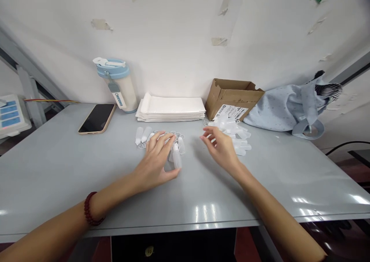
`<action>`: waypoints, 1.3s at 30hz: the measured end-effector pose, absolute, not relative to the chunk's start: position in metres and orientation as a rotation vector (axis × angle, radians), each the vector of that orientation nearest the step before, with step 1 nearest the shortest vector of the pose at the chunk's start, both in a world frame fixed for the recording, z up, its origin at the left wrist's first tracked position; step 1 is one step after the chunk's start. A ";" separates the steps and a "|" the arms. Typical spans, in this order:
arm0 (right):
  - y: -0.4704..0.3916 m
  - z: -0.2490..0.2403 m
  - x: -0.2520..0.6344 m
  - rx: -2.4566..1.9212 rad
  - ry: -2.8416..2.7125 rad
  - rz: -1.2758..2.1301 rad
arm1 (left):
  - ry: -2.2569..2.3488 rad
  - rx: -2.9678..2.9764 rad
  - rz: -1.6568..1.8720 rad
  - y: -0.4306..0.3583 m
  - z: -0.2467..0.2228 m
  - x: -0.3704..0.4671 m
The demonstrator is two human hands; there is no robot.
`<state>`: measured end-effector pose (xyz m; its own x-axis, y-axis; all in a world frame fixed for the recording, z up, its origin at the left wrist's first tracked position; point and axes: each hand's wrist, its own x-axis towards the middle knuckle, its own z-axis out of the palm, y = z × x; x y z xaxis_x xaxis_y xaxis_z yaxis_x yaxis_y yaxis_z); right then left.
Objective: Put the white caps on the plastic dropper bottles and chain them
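Between the thumb and fingers of my left hand (156, 165) is a small translucent dropper bottle (177, 158), its narrow white tip pointing away from me. Several similar bottles (140, 135) with thin loops lie under and around that hand, partly hidden by it. My right hand (221, 148) hovers to the right with fingers loosely curled and the thumb a little apart; nothing shows between them. Just beyond it lies a pile of clear plastic pieces (241, 132), partly covered by my hand, too blurred to tell in detail.
Along the wall stand a blue-lidded drink bottle (124, 88), a stack of white envelopes (173, 109), an open cardboard box (231, 100) and a light blue cloth bag (283, 107). A phone (96, 118) lies at the left on the grey table (72, 169).
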<state>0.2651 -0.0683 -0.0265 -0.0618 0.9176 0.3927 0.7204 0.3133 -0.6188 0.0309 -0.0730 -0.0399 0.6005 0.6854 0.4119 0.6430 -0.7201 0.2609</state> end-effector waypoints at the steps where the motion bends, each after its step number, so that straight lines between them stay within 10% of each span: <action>1: -0.063 -0.028 0.274 -1.495 -1.871 0.190 | 1.139 2.738 0.745 -0.073 -0.040 0.031; 18: -0.024 -0.058 0.322 -1.689 -2.181 -0.485 | 1.172 2.798 0.718 -0.074 -0.038 0.026; 39: -0.065 -0.017 0.275 -1.309 -1.397 0.891 | 1.097 2.699 0.873 -0.072 -0.039 0.026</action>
<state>0.2746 -0.0647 -0.0168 0.0677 0.9830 0.1710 0.2594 0.1481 -0.9544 0.0259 -0.0721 -0.0395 0.5764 0.6671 0.4720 0.6098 -0.7356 0.2951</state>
